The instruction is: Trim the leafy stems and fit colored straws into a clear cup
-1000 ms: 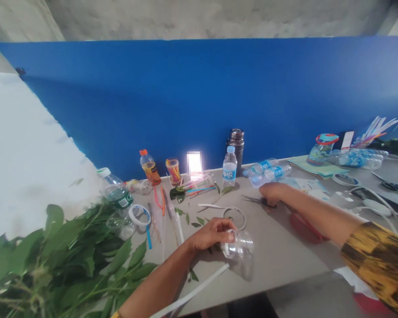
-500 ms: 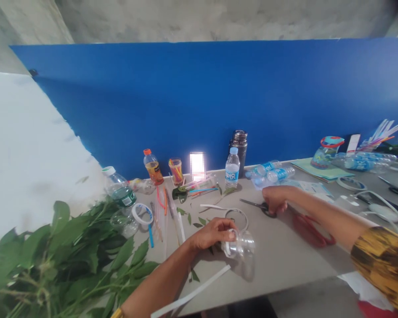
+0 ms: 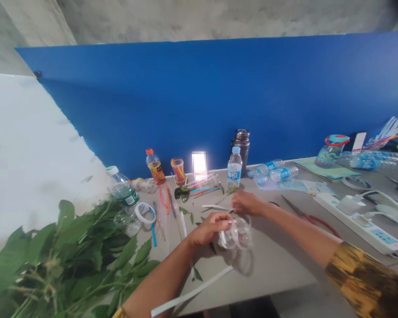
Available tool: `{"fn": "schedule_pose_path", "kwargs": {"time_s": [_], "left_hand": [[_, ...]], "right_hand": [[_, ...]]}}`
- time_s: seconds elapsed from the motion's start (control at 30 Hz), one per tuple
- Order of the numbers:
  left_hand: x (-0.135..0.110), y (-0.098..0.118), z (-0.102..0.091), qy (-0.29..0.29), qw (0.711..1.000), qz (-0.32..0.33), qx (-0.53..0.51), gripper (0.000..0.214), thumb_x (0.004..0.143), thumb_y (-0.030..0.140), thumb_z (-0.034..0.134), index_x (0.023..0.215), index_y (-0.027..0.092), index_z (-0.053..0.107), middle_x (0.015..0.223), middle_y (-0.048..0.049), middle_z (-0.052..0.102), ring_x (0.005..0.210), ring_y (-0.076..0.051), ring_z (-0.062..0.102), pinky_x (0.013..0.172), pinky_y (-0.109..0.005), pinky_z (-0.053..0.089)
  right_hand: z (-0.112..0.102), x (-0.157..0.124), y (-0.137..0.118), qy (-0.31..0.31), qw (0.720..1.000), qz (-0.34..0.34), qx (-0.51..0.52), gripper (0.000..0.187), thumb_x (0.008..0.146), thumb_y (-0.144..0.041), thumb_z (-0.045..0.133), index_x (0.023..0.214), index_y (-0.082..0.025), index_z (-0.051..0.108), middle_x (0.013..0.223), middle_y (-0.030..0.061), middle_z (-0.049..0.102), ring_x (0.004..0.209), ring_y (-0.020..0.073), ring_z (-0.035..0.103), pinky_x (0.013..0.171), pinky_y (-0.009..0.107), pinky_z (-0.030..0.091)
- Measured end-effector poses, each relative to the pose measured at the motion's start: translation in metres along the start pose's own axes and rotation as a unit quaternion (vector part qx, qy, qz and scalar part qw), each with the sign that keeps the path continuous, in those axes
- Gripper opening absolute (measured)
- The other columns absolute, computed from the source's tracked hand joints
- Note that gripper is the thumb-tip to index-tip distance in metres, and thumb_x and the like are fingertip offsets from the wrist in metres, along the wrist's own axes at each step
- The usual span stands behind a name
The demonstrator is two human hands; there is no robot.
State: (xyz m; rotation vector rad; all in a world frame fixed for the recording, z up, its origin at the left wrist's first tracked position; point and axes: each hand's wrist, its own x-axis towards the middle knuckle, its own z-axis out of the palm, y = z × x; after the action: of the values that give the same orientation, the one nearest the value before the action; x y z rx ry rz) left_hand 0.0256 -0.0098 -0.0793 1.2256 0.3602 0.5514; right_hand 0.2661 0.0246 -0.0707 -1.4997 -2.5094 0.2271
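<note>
My left hand (image 3: 214, 228) is closed round a cut piece of clear plastic bottle (image 3: 243, 236), held on its side just over the table. Close beyond it, my right hand (image 3: 246, 203) has its fingers drawn together; what they pinch, if anything, is hidden. A roll of white tape lies by that hand, mostly covered. Behind the right wrist shows a bit of the black scissors handle (image 3: 273, 204). Red-handled scissors (image 3: 313, 218) lie to the right, under the forearm. A white strip (image 3: 192, 291) stretches along the front edge.
Leafy branches (image 3: 69, 260) fill the left side. At the back stand an orange-capped bottle (image 3: 156, 168), a cup of straws (image 3: 178, 171), a water bottle (image 3: 234, 170) and a dark flask (image 3: 242, 143). A power strip (image 3: 358, 225) with cables lies at right.
My right hand has come off the black scissors and moved left, close to the left hand. The bottle piece stays in my left hand. The view has shifted slightly, showing the power strip.
</note>
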Motion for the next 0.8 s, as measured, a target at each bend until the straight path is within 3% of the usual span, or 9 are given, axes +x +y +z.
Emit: {"fn": "schedule_pose_path", "kwargs": {"time_s": [0.17,0.3,0.47,0.57,0.8], "left_hand": [[-0.003,0.025,-0.024,0.067,0.98,0.124,-0.138,0.06,0.076,0.07,0.078,0.097,0.013,0.078,0.086,-0.0118,0.078,0.087,-0.032,0.075,0.092,-0.048,0.056],[-0.004,0.041,-0.042,0.15,0.937,0.202,-0.243,0.051,0.083,0.063,0.075,0.102,0.015,0.077,0.099,-0.0102,0.079,0.096,-0.031,0.075,0.103,-0.05,0.052],[-0.003,0.042,-0.045,0.163,0.935,0.19,-0.25,0.044,0.087,0.056,0.075,0.104,0.015,0.075,0.092,-0.008,0.079,0.084,-0.027,0.075,0.102,-0.052,0.054],[-0.004,0.04,-0.045,0.168,0.942,0.166,-0.239,0.047,0.087,0.058,0.073,0.102,0.013,0.075,0.088,-0.008,0.078,0.082,-0.026,0.075,0.104,-0.051,0.053],[-0.006,0.038,-0.047,0.193,0.94,0.141,-0.245,0.054,0.09,0.062,0.067,0.113,0.013,0.071,0.092,-0.0119,0.078,0.089,-0.03,0.076,0.102,-0.056,0.054]], "right_hand": [[-0.002,-0.009,0.006,0.04,0.999,-0.031,-0.001,0.021,0.091,-0.011,0.06,0.104,-0.02,0.074,0.101,0.0074,0.074,0.094,0.0209,0.067,0.083,0.03,0.049],[-0.011,-0.017,-0.008,0.065,0.995,-0.076,-0.03,0.032,0.097,-0.009,0.049,0.111,-0.023,0.074,0.103,0.009,0.071,0.1,0.0227,0.064,0.086,0.033,0.05],[-0.02,-0.02,-0.023,0.09,0.985,-0.133,-0.067,0.014,0.099,-0.02,0.06,0.099,-0.021,0.074,0.098,0.0083,0.067,0.095,0.022,0.06,0.082,0.032,0.05],[-0.023,-0.021,-0.025,0.123,0.976,-0.164,-0.073,0.021,0.103,-0.032,0.058,0.095,-0.02,0.073,0.099,0.0093,0.066,0.095,0.0222,0.06,0.082,0.034,0.05],[-0.02,-0.026,-0.029,0.169,0.976,-0.132,-0.025,0.029,0.107,-0.025,0.046,0.113,-0.024,0.074,0.095,0.0078,0.064,0.094,0.0215,0.06,0.08,0.032,0.052]]}}
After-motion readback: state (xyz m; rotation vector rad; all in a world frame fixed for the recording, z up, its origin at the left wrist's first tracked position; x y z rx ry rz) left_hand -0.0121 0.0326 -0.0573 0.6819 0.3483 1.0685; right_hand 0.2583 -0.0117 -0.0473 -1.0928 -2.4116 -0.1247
